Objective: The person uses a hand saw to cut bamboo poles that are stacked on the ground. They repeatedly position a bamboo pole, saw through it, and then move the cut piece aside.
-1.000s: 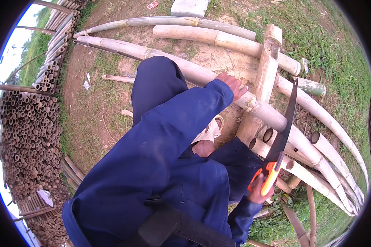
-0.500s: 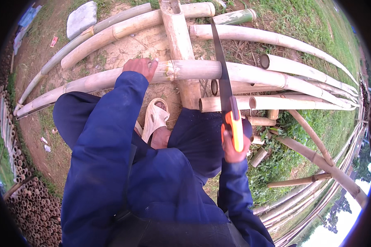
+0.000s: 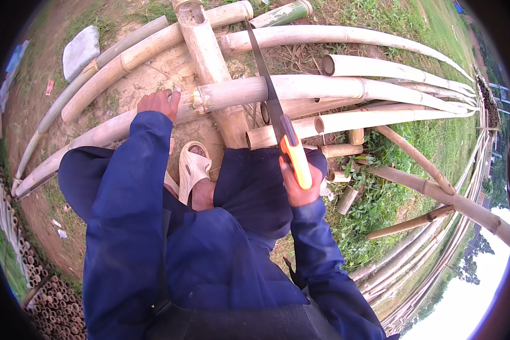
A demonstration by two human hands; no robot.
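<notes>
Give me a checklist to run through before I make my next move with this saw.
1. Saw in hand: ok, the right hand grips its orange-and-yellow handle.
2. Left hand on the bamboo pole: ok, it rests there.
3. Left hand apart from the blade: ok, the pole's node lies between them.
4. Teeth seated in the pole: cannot tell; the blade crosses it in view, but the contact is unclear.
5. Pole braced: cannot tell; it crosses above a thick bamboo piece, but firmness doesn't show.
6. Hands gloved: not ok, both are bare.
</notes>
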